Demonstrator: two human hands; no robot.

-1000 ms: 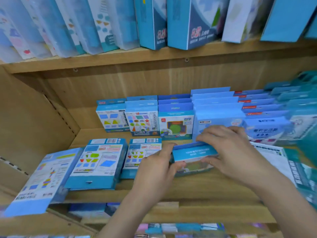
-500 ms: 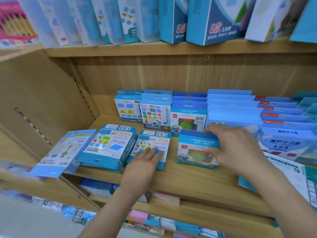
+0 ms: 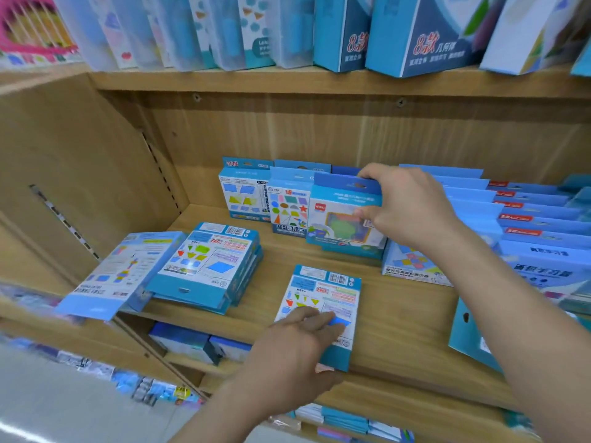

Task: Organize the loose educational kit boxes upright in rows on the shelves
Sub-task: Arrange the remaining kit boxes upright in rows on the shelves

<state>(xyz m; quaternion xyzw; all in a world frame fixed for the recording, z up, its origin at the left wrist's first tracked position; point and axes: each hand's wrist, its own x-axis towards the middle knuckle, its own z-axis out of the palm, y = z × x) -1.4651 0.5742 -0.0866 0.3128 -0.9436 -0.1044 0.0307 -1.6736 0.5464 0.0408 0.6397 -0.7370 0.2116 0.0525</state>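
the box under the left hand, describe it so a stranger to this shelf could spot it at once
On the middle wooden shelf, look near the front edge, right of the stack of flat boxes. A single blue box lies back side up, barcode showing, under the left hand; unlike the upright box the right hand holds, it lies alone.
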